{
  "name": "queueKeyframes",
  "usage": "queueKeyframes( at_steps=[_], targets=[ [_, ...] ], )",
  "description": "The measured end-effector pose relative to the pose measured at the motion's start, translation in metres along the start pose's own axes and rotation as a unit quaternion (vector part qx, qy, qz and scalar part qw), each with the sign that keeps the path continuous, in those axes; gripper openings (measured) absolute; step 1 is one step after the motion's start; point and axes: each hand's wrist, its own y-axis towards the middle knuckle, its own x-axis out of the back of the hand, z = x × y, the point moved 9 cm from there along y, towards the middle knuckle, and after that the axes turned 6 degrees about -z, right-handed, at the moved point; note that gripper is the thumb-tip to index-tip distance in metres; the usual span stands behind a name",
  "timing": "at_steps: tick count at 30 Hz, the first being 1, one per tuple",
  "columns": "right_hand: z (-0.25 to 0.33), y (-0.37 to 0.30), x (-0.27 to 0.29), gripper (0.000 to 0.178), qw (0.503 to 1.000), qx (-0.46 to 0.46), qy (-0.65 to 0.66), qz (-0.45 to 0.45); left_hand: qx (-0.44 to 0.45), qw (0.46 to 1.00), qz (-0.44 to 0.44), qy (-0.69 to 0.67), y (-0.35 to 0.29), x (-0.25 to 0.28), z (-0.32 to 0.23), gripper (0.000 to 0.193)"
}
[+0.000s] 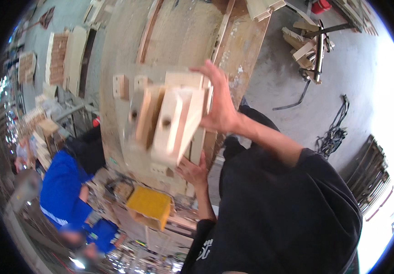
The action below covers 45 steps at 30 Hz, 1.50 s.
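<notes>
A pale wooden block (175,127) with a brown lengthwise stripe and a round dark hole, blurred and tilted beside a second tan wooden piece (147,116), appears raised over a broad, worn wooden desk (178,27). The right hand (223,104), thumb and fingers spread wide, is clamped on its side. The left hand (193,171), thumb apart from its fingers, sits at the block's lower end; whether it grips anything cannot be told.
</notes>
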Motion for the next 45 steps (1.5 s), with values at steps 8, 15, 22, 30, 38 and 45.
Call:
queueKeyframes(
  at_steps=[8,15,22,30,38,45],
  targets=[
    [-0.016,-0.022,-0.011,0.128,0.978,-0.076,-0.181,0.065,0.198,0.977,-0.079,0.007,-0.047,0.036,0.046,0.103],
    [0.002,-0.003,0.006,0.112,0.986,-0.065,0.088,0.126,0.498,0.811,-0.108,-0.287,-0.170,0.017,0.103,0.104],
    [-0.043,-0.016,0.043,0.079,0.788,-0.378,0.424,0.240,0.360,0.908,-0.112,-0.183,-0.153,0.054,0.078,0.093],
    [-0.048,-0.128,0.116,0.082,0.460,-0.622,0.417,0.476,0.108,0.982,0.051,-0.149,-0.081,0.041,0.016,0.074],
    [-0.006,-0.129,0.146,0.075,0.409,-0.634,0.402,0.519,0.137,0.954,0.101,-0.247,-0.079,0.112,0.063,0.066],
    [0.081,-0.105,0.104,0.086,0.354,-0.603,0.468,0.541,0.170,0.918,0.183,-0.307,-0.041,0.170,0.122,0.063]
  ],
)
